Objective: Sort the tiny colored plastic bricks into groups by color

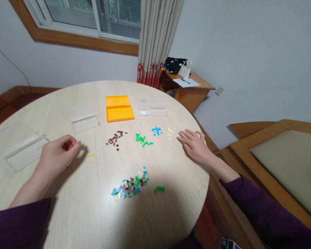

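Observation:
My left hand is closed at the left side of the table, thumb and fingers drawn together. Anything between them is hidden. Just right of it lie several yellow bricks. A bit of red shows under the hand, too small to make out. My right hand is open, fingers spread, beside a small group of cream bricks. Blue bricks, green bricks and brown bricks lie in separate groups towards the middle. Nearer to me is a mixed pile of bricks, with a few green pieces apart on its right.
An open orange case stands at the back of the round table. Clear plastic trays lie left of it, a larger clear case at far left, and a small open clear box to its right.

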Motion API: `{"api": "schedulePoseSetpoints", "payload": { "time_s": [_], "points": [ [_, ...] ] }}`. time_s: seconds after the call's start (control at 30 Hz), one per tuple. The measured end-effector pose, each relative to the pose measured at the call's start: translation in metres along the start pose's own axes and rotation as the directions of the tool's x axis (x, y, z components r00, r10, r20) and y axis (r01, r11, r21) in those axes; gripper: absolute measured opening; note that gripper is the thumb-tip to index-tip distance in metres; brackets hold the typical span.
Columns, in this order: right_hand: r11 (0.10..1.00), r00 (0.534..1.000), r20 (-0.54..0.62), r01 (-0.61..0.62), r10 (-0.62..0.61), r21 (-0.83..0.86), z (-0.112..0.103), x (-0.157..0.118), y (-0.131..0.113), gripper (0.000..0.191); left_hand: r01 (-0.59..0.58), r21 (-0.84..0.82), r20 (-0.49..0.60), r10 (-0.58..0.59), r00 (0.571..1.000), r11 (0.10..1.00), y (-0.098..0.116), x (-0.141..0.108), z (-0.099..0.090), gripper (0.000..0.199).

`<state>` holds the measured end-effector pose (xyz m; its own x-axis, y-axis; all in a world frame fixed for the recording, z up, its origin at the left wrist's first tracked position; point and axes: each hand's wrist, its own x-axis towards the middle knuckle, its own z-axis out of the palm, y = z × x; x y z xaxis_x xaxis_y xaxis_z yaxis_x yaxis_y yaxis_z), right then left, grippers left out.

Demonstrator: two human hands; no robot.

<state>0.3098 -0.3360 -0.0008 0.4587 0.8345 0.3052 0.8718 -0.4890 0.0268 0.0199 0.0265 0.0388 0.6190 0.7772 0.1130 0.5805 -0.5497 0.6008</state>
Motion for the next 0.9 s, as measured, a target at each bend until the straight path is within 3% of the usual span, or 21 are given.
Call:
{"api": "schedulePoseSetpoints", "payload": {
  "time_s": [0.3,0.53,0.63,0.77,0.83,0.9],
  "points": [
    [0.992,0.997,-0.033,-0.072,0.076,0.107,-0.003,-0.020,0.016,0.043,-0.006,-0.017,0.001,0.006,1.000,1.000,0.002,-0.001,-0.001,0.030],
    [0.989,0.999,0.023,-0.030,0.027,0.143,0.001,-0.019,0.018,0.046,0.005,-0.014,0.003,-0.005,1.000,1.000,-0.001,0.000,0.000,0.028],
    [0.990,0.999,-0.015,-0.037,0.039,0.137,-0.004,-0.020,0.015,0.044,-0.015,-0.013,0.003,0.015,1.000,1.000,-0.003,0.001,0.001,0.028],
    [0.976,0.991,-0.124,0.080,-0.055,0.205,-0.017,-0.017,-0.017,0.044,-0.066,-0.040,-0.006,0.066,0.998,0.997,-0.006,0.002,0.004,0.027],
    [0.922,0.967,-0.124,0.251,-0.223,0.294,-0.023,-0.013,-0.046,0.046,-0.066,-0.047,-0.032,0.064,0.997,0.997,-0.006,0.002,0.005,0.027],
    [0.838,0.910,-0.140,0.413,-0.389,0.356,-0.026,-0.008,-0.077,0.046,-0.063,-0.057,-0.034,0.061,0.998,0.996,-0.006,0.002,0.005,0.026]
  ]
}}
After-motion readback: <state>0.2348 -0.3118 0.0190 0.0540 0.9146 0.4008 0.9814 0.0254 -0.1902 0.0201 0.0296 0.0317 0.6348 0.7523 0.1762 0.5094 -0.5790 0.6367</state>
